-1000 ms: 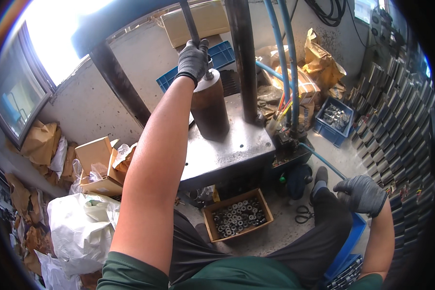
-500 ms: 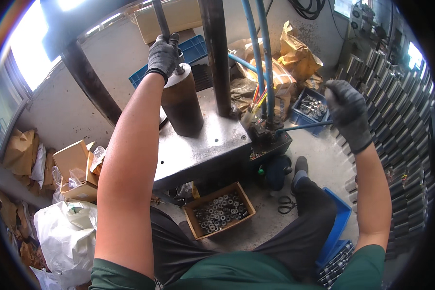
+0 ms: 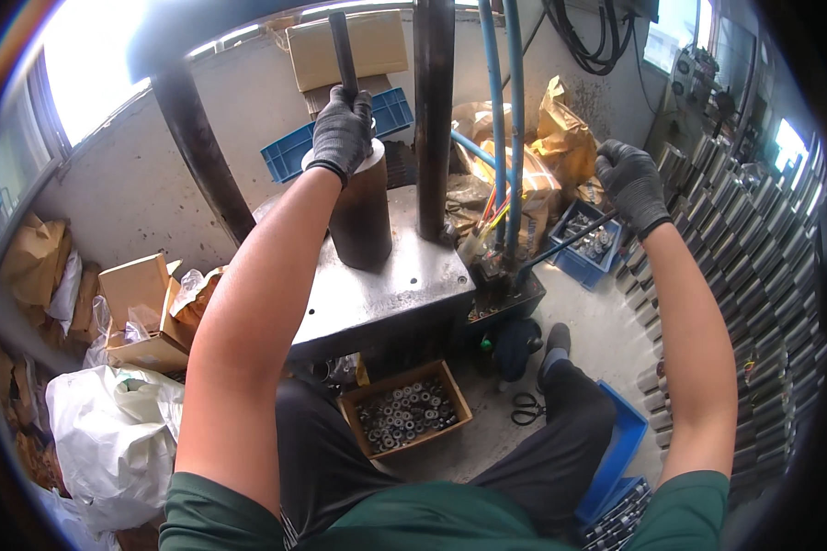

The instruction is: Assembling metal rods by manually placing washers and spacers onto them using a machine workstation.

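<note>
My left hand (image 3: 342, 136), in a dark grey knit glove, is wrapped around a dark upright metal rod (image 3: 344, 55). The hand is just above a thick dark cylinder (image 3: 362, 220) with a pale top, which stands on a steel press table (image 3: 377, 294). What the rod's lower end meets is partly hidden by the hand. To the right, my gloved right hand (image 3: 630, 184) is closed at the outer end of a thin lever (image 3: 565, 244). This lever slopes up from a dark pump-like base (image 3: 501, 286) beside the table.
Dark posts (image 3: 434, 119) and blue hoses (image 3: 515, 119) rise around the table. Below sits a wooden box (image 3: 404, 409) of ring-shaped metal parts, with scissors (image 3: 526, 410) nearby. A blue bin (image 3: 586, 241) holds metal parts. Stacked metal tubes (image 3: 735, 303) line the right side.
My right hand has risen and moved left, tilting the lever more steeply. My left hand still holds the rod. The whole view has shifted a little.
</note>
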Motion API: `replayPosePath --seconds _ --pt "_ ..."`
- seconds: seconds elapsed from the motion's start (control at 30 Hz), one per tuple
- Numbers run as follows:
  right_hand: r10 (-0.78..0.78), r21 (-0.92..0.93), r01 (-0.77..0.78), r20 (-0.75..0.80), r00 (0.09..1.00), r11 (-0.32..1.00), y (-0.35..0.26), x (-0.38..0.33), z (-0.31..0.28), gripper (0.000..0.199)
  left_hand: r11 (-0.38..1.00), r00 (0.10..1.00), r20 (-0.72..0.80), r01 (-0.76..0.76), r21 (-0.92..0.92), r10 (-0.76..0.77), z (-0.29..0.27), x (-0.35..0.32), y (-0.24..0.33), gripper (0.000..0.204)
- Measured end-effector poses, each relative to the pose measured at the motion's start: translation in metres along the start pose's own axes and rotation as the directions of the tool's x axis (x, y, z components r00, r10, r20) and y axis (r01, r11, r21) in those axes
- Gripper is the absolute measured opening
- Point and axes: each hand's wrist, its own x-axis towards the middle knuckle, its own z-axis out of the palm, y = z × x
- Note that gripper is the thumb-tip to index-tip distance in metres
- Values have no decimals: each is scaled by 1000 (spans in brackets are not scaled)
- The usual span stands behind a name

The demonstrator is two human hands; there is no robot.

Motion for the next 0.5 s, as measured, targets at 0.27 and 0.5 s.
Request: replayPosePath --seconds 0.27,0.5 --pt "-108 29 107 41 993 994 12 -55 -14 21 850 856 -217 -504 -151 469 -5 -83 -17 26" --pt "-466 -234 488 145 873 841 -4 -142 -46 29 535 996 84 94 -840 -44 1 -261 -24 48"
